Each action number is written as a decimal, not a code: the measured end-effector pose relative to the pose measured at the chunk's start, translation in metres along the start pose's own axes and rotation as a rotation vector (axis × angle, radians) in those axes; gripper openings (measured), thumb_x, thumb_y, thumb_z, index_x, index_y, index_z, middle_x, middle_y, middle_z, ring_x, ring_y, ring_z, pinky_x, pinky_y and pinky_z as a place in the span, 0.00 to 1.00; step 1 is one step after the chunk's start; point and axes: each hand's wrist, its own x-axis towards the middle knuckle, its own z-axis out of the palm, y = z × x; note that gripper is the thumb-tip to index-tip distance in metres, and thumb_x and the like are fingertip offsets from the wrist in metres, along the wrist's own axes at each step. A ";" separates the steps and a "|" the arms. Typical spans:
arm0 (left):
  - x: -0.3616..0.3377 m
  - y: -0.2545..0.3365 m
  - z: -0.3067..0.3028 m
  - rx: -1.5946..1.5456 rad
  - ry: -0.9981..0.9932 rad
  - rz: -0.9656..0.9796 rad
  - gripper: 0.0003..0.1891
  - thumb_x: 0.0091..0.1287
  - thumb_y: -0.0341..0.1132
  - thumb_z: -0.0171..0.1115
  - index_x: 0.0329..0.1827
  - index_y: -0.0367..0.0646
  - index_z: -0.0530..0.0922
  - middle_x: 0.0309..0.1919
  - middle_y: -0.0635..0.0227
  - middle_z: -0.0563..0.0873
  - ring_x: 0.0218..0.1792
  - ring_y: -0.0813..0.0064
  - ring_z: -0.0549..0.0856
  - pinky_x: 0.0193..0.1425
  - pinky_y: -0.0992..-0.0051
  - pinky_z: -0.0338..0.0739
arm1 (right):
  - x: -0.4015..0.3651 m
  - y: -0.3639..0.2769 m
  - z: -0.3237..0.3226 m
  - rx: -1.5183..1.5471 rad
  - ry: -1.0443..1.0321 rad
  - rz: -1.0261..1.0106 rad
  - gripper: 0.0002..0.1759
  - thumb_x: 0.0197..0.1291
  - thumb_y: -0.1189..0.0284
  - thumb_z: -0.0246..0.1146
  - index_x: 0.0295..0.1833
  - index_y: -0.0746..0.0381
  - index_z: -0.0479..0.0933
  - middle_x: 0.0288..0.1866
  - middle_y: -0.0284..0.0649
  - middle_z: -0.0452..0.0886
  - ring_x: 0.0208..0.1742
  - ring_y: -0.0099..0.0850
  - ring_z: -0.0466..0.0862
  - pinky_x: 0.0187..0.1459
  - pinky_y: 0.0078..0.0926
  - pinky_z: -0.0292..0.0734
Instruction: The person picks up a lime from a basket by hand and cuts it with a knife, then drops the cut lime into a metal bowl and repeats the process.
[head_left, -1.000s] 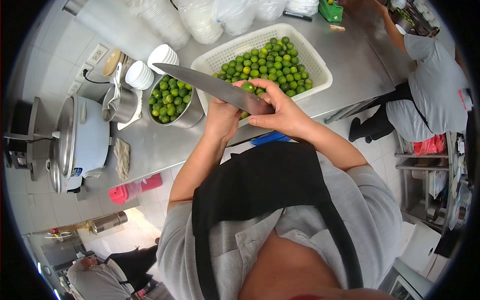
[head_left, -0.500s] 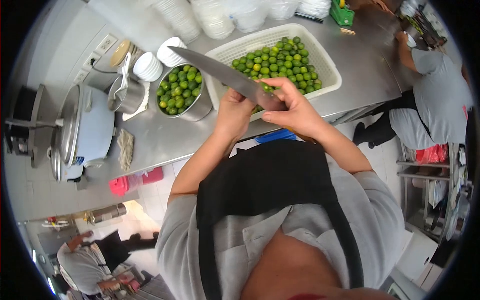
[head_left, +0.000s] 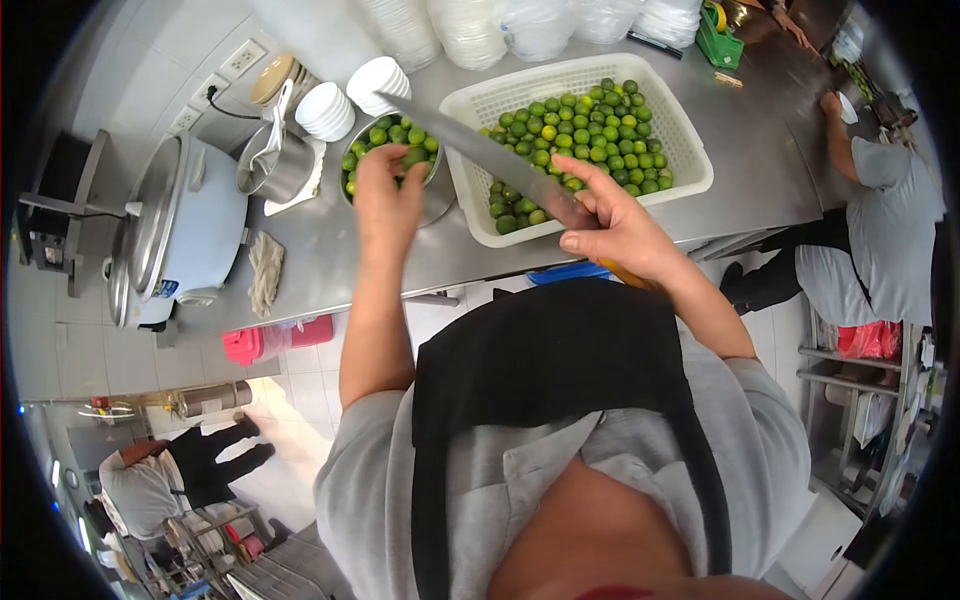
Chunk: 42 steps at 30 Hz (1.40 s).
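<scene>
My left hand (head_left: 388,195), slightly blurred, is over the steel pot (head_left: 440,205) full of green limes, its fingers closed around a lime (head_left: 415,157) at the pot's near side. A large kitchen knife (head_left: 490,155) with a yellow handle (head_left: 625,273) is in my right hand (head_left: 630,228). Its broad blade points up and to the left, across the near left part of a white perforated basket (head_left: 700,170). Many loose limes (head_left: 590,125) lie in that basket, some hidden behind the blade and my right fingers.
Stacked white bowls (head_left: 325,112) and a small steel pot (head_left: 275,168) stand left of the limes. Further left are a large rice cooker (head_left: 205,215) and a cloth (head_left: 265,272). Plastic containers (head_left: 540,28) line the back. Co-workers stand at right (head_left: 880,210) and lower left (head_left: 145,490).
My left hand has left the knife blade and moved left to the pot of limes. My right hand still holds the knife, and the whole view has shifted slightly.
</scene>
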 end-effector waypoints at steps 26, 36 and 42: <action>0.033 0.019 0.065 0.450 -0.518 0.408 0.12 0.54 0.25 0.59 0.42 0.45 0.81 0.42 0.62 0.83 0.51 0.60 0.78 0.54 0.60 0.70 | 0.000 0.004 -0.039 -0.058 0.241 -0.013 0.34 0.56 0.72 0.66 0.68 0.59 0.63 0.40 0.31 0.75 0.36 0.15 0.74 0.29 0.13 0.67; 0.067 0.029 0.097 0.817 -0.921 0.357 0.10 0.58 0.27 0.61 0.43 0.47 0.80 0.47 0.59 0.81 0.49 0.63 0.81 0.52 0.61 0.73 | -0.014 0.000 -0.044 -0.024 0.243 -0.007 0.33 0.57 0.70 0.66 0.67 0.61 0.63 0.40 0.31 0.77 0.36 0.15 0.74 0.29 0.15 0.67; 0.020 0.051 0.068 -1.438 -0.776 -0.586 0.13 0.58 0.22 0.57 0.47 0.40 0.74 0.49 0.56 0.77 0.50 0.59 0.80 0.48 0.67 0.82 | -0.012 0.000 -0.048 0.147 0.298 0.000 0.28 0.60 0.72 0.62 0.66 0.61 0.65 0.33 0.33 0.73 0.25 0.17 0.73 0.23 0.13 0.68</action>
